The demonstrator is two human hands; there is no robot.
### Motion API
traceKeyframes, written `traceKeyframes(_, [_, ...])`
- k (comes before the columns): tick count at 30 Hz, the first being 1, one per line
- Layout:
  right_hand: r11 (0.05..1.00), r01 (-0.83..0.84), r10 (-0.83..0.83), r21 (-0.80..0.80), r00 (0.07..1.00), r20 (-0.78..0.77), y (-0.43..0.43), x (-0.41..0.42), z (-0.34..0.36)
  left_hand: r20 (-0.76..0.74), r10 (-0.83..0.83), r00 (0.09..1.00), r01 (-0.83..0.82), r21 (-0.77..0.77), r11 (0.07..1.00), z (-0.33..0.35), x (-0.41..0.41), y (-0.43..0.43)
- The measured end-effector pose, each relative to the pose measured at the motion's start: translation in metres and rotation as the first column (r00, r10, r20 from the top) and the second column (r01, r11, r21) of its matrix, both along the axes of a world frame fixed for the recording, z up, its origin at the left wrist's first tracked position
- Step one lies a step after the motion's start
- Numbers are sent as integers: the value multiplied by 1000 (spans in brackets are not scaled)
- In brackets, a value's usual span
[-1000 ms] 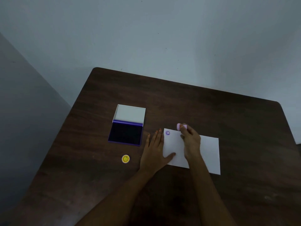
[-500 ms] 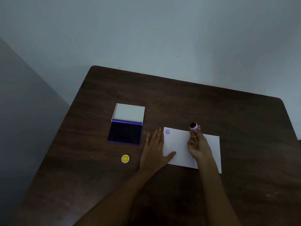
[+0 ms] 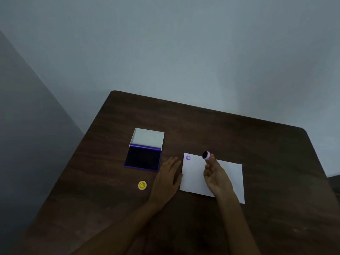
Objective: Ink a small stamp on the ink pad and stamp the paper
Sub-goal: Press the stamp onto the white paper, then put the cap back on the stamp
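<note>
A white sheet of paper lies on the dark wooden table, with one purple stamp mark in its far left corner. My right hand holds a small pink round stamp in its fingertips above the paper's far edge, the dark inked face turned up toward me. My left hand lies flat on the table, thumb pressing the paper's left edge. The purple ink pad sits open to the left, its white lid folded back.
A small yellow round cap or stamp lies on the table near the front, left of my left hand. A pale wall rises behind the table's far edge. The table drops off on the left side and at the right corner.
My right hand lifted the stamp off the paper, shifted right and turned it so the inked face points up. The left hand stayed in place on the paper.
</note>
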State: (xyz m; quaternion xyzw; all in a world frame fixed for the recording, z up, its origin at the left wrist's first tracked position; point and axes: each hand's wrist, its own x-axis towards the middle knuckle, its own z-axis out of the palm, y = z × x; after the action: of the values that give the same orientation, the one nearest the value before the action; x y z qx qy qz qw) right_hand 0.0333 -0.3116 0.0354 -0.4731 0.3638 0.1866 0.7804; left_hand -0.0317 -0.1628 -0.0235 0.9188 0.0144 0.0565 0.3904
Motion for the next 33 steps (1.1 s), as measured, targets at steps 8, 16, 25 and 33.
traceKeyframes(8, [978, -204, 207, -49, 976, 68, 36, -32, 0, 15, 223, 975, -224, 64, 973, 20, -42, 60])
traceKeyframes(16, [950, -313, 310, 14, 946, 98, 73, -60, -8, -179, 243, 953, -254, -37, 967, 14, -75, 78])
traceKeyframes(25, [915, -398, 403, -63, 909, 109, 92, -77, -18, -245, 170, 955, -149, 99, 984, 14, -69, 76])
traceKeyframes(33, [920, -391, 393, -39, 913, 115, 96, -76, -19, -579, 259, 773, -624, -620, 477, 36, -62, 85])
